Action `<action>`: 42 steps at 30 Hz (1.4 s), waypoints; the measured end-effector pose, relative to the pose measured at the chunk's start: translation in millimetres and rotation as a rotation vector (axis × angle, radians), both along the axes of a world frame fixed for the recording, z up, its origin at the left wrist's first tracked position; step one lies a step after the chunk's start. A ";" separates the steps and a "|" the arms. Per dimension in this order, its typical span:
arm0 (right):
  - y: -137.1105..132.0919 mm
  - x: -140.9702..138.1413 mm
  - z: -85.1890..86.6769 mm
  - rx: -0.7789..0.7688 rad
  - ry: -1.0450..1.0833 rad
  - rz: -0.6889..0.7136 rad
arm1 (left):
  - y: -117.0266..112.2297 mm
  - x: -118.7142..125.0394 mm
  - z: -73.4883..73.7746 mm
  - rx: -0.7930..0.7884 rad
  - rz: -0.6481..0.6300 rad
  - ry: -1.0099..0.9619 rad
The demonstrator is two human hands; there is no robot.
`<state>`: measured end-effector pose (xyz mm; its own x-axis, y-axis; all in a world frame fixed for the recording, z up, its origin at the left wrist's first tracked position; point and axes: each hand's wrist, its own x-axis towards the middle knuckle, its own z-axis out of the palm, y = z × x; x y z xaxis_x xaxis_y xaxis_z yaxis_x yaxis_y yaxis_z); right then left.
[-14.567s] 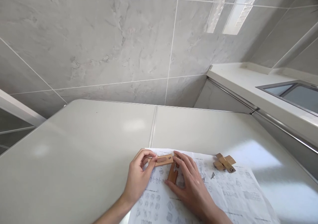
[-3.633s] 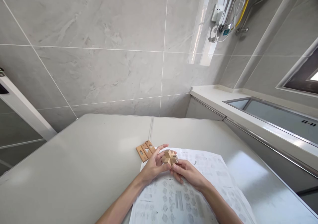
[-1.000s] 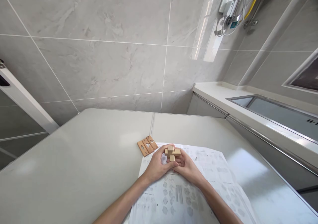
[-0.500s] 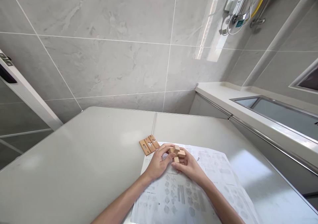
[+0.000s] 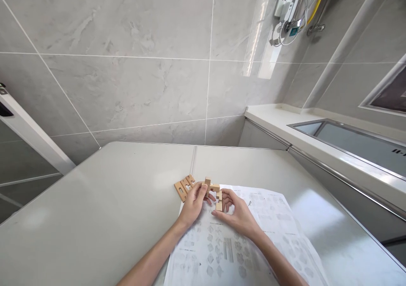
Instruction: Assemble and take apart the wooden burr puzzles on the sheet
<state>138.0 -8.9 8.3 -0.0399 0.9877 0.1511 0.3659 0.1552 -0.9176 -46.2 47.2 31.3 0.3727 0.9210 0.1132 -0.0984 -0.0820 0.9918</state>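
Note:
My left hand is closed around a joined cluster of wooden puzzle pieces, with one block standing up and another reaching right. In my right hand, a single notched wooden puzzle piece is held upright between thumb and fingers. Its top end is close to the cluster; whether they touch I cannot tell. Flat wooden pieces with cut-out slots lie side by side just left of my left hand. Beneath both hands is a printed instruction sheet with small diagrams.
The white table has a seam running to its back edge. A tiled wall rises behind. To the right is a counter with a sink; sockets and cables hang above it. A door frame stands at left.
My hands have moved apart. The notched piece in my right hand now shows separately from the cluster, which my left hand has carried left and slightly up. The camera view has shifted a little.

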 end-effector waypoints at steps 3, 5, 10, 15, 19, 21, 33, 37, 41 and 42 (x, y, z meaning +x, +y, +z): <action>-0.7 1.8 -3.3 0.051 -0.099 -0.059 | 1.5 1.4 -1.2 -0.041 0.034 -0.033; -1.1 2.2 -6.7 0.091 -0.170 -0.096 | 1.6 2.4 -1.4 -0.076 0.035 -0.054; -0.9 -0.1 -18.8 0.189 -0.318 -0.160 | -1.3 3.6 0.4 -0.166 -0.008 -0.116; -0.1 -0.6 -27.4 0.239 -0.370 -0.191 | -1.5 2.4 -0.4 -0.243 -0.064 -0.182; 1.8 1.3 -23.7 0.269 -0.323 -0.169 | 0.6 1.0 -2.8 -0.295 -0.121 -0.232; 2.9 2.2 -18.9 0.284 -0.285 -0.143 | 0.2 0.6 -2.9 -0.320 -0.163 -0.249; 3.5 5.7 -9.0 0.263 -0.097 -0.142 | -4.6 -9.0 14.2 -0.437 -0.380 -0.308; 5.2 7.3 -11.3 0.256 -0.061 -0.162 | -3.5 -11.6 14.5 -0.433 -0.403 -0.288; 6.3 7.2 -11.7 0.262 -0.055 -0.162 | -0.3 -13.0 8.5 -0.420 -0.390 -0.244; 6.3 7.1 -11.5 0.266 -0.057 -0.162 | 0.4 -13.0 7.0 -0.414 -0.382 -0.233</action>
